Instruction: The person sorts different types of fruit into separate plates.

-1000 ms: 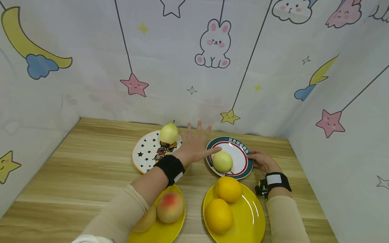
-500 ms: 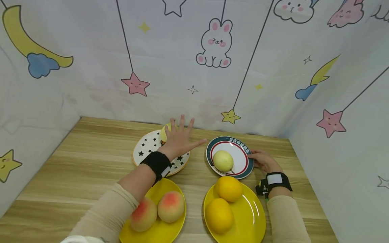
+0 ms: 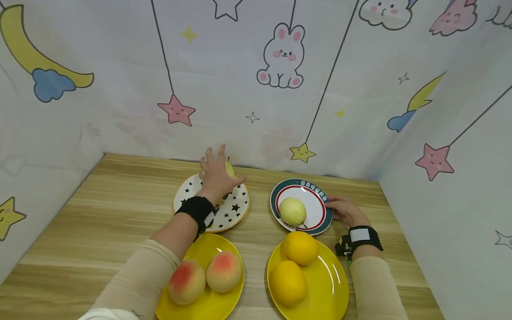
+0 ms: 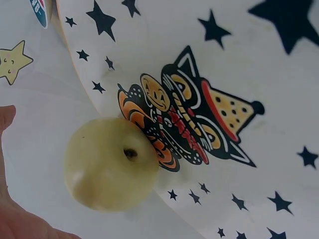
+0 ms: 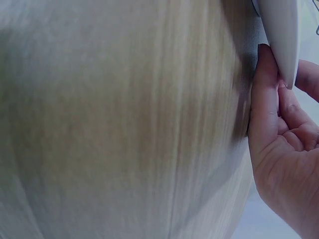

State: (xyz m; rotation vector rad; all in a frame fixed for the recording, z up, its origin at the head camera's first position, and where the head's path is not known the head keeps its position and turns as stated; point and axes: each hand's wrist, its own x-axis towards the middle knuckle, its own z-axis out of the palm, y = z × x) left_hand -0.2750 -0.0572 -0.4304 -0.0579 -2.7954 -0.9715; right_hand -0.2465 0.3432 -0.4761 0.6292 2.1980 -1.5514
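My left hand (image 3: 217, 178), fingers spread, is over the white star-patterned plate (image 3: 236, 208) at the back. Partly behind it is a pale yellow pear (image 3: 230, 170). In the left wrist view this pear (image 4: 112, 164) sits by the plate's cat picture, with a gap between it and the thumb (image 4: 15, 214). My right hand (image 3: 349, 210) pinches the rim of a green-rimmed plate (image 3: 316, 209) between thumb and fingers. A second pear (image 3: 293, 212) lies on that plate. In the right wrist view the plate's edge (image 5: 283, 40) is between the thumb and fingers.
Nearer to me, a yellow plate (image 3: 216, 306) bears two peaches (image 3: 224, 272). Right of it, another yellow plate (image 3: 330, 284) bears two oranges (image 3: 289, 284). The wooden table (image 3: 100, 222) ends at a printed cloth wall (image 3: 224, 133) at the back.
My left hand has moved left, from beside the green-rimmed plate to the pear on the star-patterned plate. The right hand stays at the plate rim.
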